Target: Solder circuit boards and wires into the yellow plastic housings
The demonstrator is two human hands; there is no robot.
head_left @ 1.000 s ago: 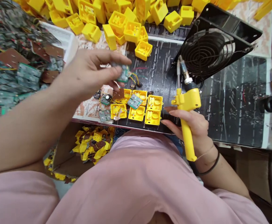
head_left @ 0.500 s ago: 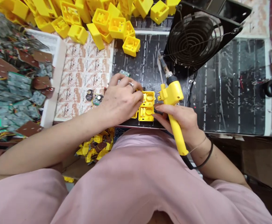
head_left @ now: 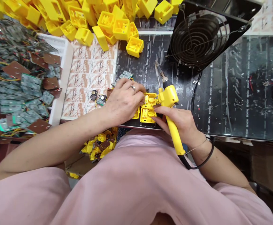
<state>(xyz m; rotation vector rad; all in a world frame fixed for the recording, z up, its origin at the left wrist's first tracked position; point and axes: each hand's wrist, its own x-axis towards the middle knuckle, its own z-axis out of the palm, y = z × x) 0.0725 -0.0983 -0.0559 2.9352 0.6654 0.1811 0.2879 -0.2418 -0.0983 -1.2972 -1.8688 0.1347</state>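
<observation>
A yellow soldering gun rests in my right hand, its metal tip pointing up and away over the bench. The thumb and forefinger of that hand reach the right edge of small open yellow plastic cases, which sit close together at the bench's front edge. My left hand, with a ring on one finger, curls down over the left side of these cases; its fingertips are hidden, so what they grip cannot be seen. Just beyond it lies a green circuit board. Small round speakers with wires lie left of it.
Many yellow cases are heaped at the back. A black fan stands at back right, its cable trailing forward. On the left, a white tray overflows with circuit boards. More yellow pieces lie below the bench edge.
My right hand and the soldering gun have moved slightly left, towards the cases, and its fingers now touch them. My left hand stays over the cases. The whole view has shifted a little.
</observation>
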